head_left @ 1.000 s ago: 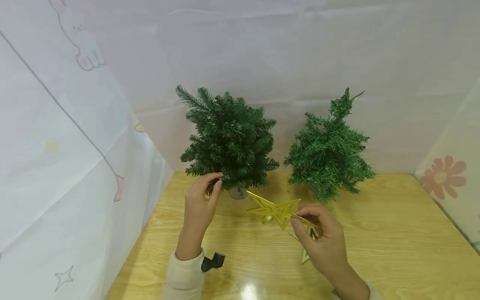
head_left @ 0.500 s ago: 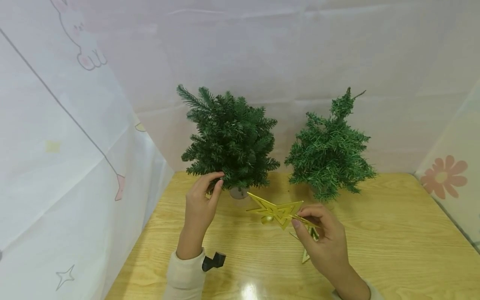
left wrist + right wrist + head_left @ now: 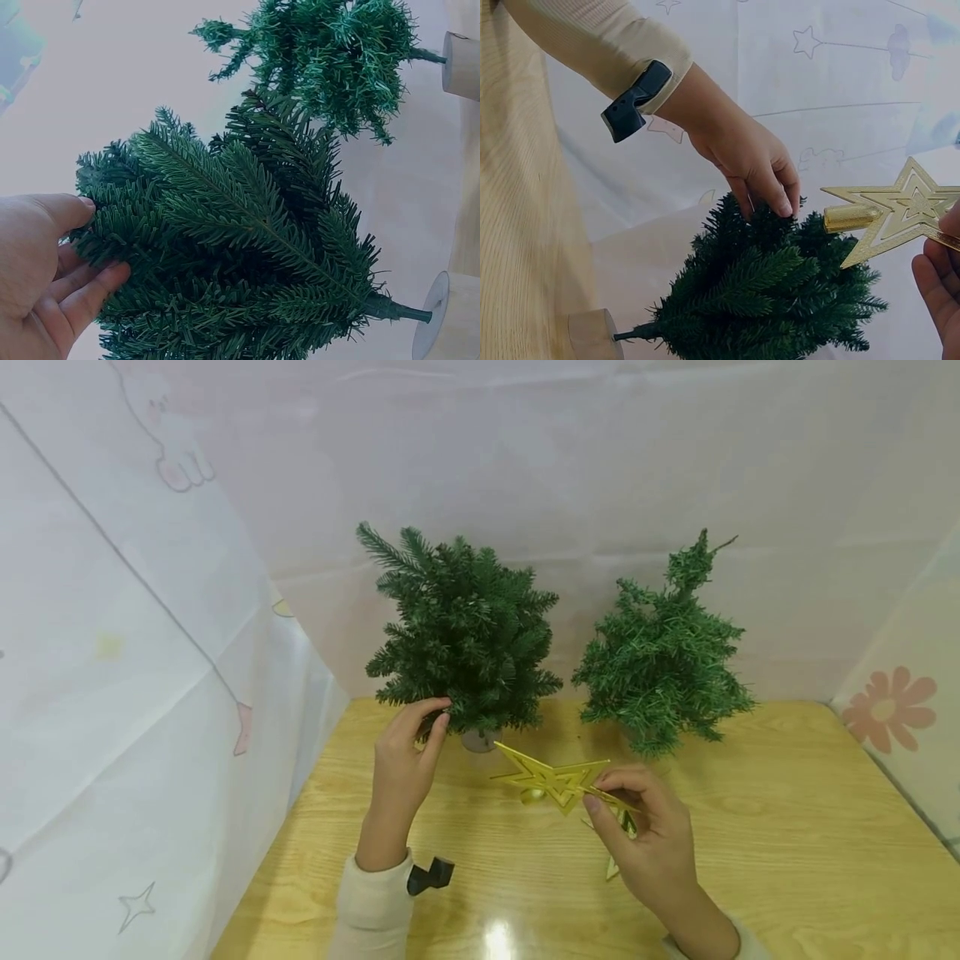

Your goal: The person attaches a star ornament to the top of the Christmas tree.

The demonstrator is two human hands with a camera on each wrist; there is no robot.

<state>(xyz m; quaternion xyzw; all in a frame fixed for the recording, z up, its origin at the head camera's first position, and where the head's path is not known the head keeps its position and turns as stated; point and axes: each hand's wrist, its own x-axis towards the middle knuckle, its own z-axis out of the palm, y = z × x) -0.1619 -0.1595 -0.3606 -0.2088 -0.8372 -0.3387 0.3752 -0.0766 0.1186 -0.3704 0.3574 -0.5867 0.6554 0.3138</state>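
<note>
Left of centre in the head view stands a small dark green artificial Christmas tree [image 3: 465,627] on a round wooden base [image 3: 592,335]. My left hand [image 3: 405,752] is at the tree's upper part; its thumb and fingers [image 3: 105,285] pinch the tips of a branch. In my right hand [image 3: 645,835] is a gold star tree topper [image 3: 558,783], pinched by one point between thumb and fingers. The topper's short tubular socket [image 3: 851,218] faces the dark tree. Below the topper, another gold pointed piece [image 3: 615,865] shows, partly hidden by my right hand.
A lighter green small tree [image 3: 663,660] stands to the right of the dark one, bare twig at its top. Both are on the wooden table [image 3: 787,827], close to the back cloth [image 3: 600,468]. A black wrist camera [image 3: 431,876] sits on my left sleeve.
Little differs. Both hands keep their holds, and the topper has turned only slightly. The whole scene shifts a bit in the head view.
</note>
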